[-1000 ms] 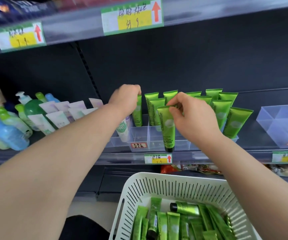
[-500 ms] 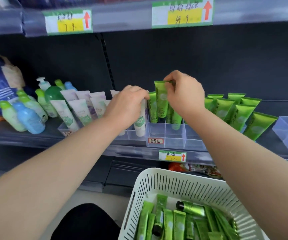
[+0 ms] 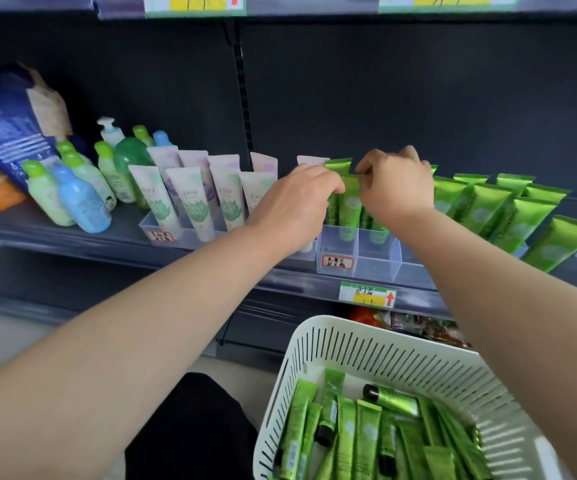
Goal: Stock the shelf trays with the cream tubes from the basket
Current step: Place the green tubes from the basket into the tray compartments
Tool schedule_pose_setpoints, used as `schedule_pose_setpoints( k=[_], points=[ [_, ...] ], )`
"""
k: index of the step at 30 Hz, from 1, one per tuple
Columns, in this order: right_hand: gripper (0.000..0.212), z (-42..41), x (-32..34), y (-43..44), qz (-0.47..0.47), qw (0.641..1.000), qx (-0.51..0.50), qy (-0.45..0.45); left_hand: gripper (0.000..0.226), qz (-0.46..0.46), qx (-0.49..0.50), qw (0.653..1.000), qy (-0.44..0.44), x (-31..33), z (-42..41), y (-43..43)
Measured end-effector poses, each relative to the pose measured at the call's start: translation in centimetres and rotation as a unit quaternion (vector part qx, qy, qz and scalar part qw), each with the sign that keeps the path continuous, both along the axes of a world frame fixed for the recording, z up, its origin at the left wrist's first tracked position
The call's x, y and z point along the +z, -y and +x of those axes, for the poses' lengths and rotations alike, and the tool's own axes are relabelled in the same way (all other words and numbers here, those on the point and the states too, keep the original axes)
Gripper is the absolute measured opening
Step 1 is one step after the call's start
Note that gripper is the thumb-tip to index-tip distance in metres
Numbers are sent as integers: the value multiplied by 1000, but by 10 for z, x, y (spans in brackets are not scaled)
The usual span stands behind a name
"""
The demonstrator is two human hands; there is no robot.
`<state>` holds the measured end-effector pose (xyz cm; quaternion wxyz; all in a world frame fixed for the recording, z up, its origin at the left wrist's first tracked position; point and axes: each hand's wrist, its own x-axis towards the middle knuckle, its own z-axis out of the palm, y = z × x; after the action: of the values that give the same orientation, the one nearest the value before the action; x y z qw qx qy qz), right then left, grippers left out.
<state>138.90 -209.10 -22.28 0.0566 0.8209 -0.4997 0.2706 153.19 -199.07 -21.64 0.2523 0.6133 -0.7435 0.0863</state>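
1. Half a second ago the green cream tube (image 3: 348,206) was held higher. Now its cap end sits inside the clear tray (image 3: 337,252) at centre frame.
2. The right hand (image 3: 396,190) pinches the tube's crimped top. The left hand (image 3: 297,206) curls against its left side, and I cannot tell whether it grips.
3. The tube is upright and glossy. Spare tubes (image 3: 359,438) lie in the basket (image 3: 349,329), lower right.
4. White tubes (image 3: 193,199) crowd the left and shelved green tubes (image 3: 481,206) the right. A dark back panel (image 3: 384,98) rises above.
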Motion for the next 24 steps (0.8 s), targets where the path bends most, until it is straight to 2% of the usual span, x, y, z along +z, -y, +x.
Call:
schedule_pose_setpoints(
  k=[8, 14, 20, 24],
  points=[
    [23, -25, 5, -32, -63, 998, 16, -4, 30, 25, -8, 999, 22, -6, -14, -12],
    [16, -69, -33, -90, -97, 994, 43, 0, 30, 61, -38, 997, 29, -30, -32, -30],
    [10, -116, -104, -137, -28, 999, 42, -21, 31, 131, -83, 988, -1, -93, -64, -53],
    [12, -131, -151, -154, 76, 994, 42, -66, 34, 192, -80, 978, -14, -144, -84, -66]
  ],
)
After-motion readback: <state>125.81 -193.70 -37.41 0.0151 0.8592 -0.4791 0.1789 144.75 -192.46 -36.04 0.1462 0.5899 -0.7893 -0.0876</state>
